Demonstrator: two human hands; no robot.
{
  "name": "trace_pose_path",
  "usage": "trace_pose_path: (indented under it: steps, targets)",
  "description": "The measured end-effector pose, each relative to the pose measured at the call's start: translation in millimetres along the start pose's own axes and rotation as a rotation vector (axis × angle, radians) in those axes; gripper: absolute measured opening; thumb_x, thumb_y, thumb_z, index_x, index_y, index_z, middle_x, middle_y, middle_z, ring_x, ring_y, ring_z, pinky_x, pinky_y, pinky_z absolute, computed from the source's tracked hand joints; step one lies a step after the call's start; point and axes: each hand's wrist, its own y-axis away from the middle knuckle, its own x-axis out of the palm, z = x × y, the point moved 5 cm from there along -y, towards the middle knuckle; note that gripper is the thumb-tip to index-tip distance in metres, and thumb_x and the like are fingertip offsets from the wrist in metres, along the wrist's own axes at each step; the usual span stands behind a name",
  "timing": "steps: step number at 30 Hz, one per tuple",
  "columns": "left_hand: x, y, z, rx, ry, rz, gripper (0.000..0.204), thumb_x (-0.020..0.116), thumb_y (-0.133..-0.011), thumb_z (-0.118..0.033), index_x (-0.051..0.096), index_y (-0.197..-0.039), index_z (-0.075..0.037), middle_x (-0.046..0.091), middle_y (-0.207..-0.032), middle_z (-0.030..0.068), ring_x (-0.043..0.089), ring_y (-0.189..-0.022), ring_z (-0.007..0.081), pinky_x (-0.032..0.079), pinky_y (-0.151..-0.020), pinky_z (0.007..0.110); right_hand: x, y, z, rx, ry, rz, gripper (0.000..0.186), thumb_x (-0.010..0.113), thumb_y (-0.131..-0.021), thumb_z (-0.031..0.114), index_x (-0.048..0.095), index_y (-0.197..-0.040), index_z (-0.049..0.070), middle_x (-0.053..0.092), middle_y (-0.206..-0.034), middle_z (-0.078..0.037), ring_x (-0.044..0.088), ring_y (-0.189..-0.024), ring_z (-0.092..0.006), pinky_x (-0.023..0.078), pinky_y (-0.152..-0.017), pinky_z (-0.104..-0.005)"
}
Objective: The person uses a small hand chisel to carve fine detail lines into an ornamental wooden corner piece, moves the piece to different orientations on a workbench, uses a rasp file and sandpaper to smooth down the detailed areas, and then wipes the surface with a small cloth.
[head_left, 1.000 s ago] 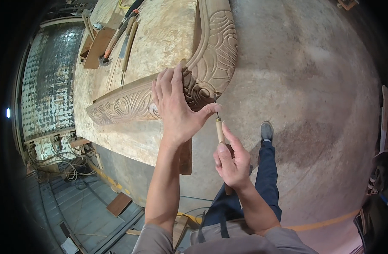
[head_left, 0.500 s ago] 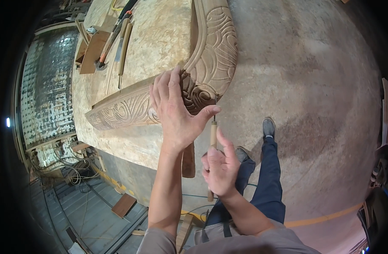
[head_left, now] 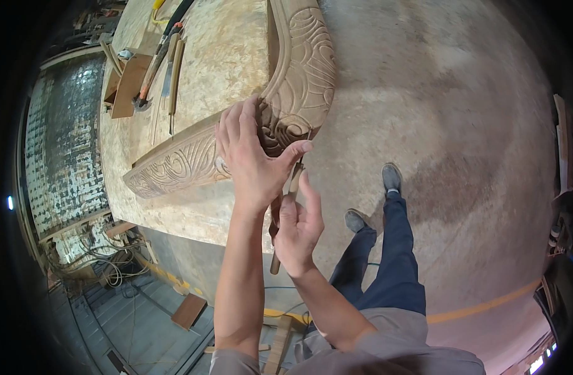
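A person's two bare hands work on a carved wooden piece, which bends like an elbow near the centre, one arm toward twelve o'clock, the other resting on a pale wooden desk toward nine. The left hand, fingers spread, rests on the bend, its thumb against the thin metal shaft of a carving tool. The right hand, at six o'clock, is wrapped around that tool's wooden handle; the tip meets the carving's edge. Toward ten o'clock on the desk lie an orange-and-black hammer and, just beside it, wooden-handled tools.
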Motion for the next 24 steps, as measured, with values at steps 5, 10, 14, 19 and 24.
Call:
trace_pose_path:
  steps: [5, 10, 14, 19, 24]
  targets:
    - [2, 4, 7, 0.009, -0.092, 0.036, 0.102, 0.088, -0.067, -0.047, 0.042, -0.148, -0.006, 0.047, -0.144, 0.0192, 0.037, -0.138, 0.0394, 0.026, -0.117, 0.050, -59, -21, 59, -0.070, -0.439, -0.092, 0.056, 0.050, -0.105, 0.013, 0.027, -0.156, 0.013, 0.045, -0.066, 0.003, 0.039, -0.047, -0.0043, 0.032, -0.035, -0.0199]
    - [3, 0, -12, -0.075, -0.173, -0.132, 0.078, 0.081, -0.076, -0.041, 0.051, -0.140, -0.008, 0.052, -0.137, 0.0165, 0.042, -0.134, 0.0359, 0.027, -0.116, 0.051, -78, -32, 68, 0.057, 0.174, 0.165, 0.054, 0.049, -0.105, 0.009, 0.031, -0.155, 0.006, 0.048, -0.065, 0.003, 0.041, -0.047, -0.0028, 0.034, -0.040, -0.0191]
    - [13, -4, 3, -0.185, -0.081, -0.212, 0.052, 0.069, -0.089, -0.033, 0.059, -0.131, -0.003, 0.057, -0.130, 0.0175, 0.046, -0.131, 0.0344, 0.027, -0.115, 0.048, -82, -32, 66, 0.029, 0.298, 0.292, 0.048, 0.054, -0.102, 0.005, 0.045, -0.149, 0.003, 0.055, -0.066, 0.002, 0.046, -0.052, -0.0027, 0.039, -0.048, -0.0197]
    - [7, 9, 4, -0.011, -0.065, -0.084, 0.080, 0.073, -0.084, -0.046, 0.046, -0.145, -0.003, 0.050, -0.142, 0.0179, 0.040, -0.138, 0.0374, 0.020, -0.117, 0.057, -88, -43, 73, -0.147, 0.613, 0.337, 0.045, 0.063, -0.096, 0.005, 0.056, -0.141, 0.000, 0.060, -0.070, -0.005, 0.052, -0.058, -0.0099, 0.046, -0.059, -0.0246]
    - [8, 15, -9, 0.035, -0.227, -0.029, 0.118, 0.079, -0.065, -0.070, 0.036, -0.153, -0.003, 0.041, -0.151, 0.0196, 0.030, -0.146, 0.0388, 0.019, -0.120, 0.054, -83, -47, 92, -0.547, 0.940, 0.521, 0.049, 0.069, -0.084, -0.002, 0.063, -0.132, 0.000, 0.064, -0.075, -0.016, 0.061, -0.057, -0.0262, 0.050, -0.057, -0.0303]
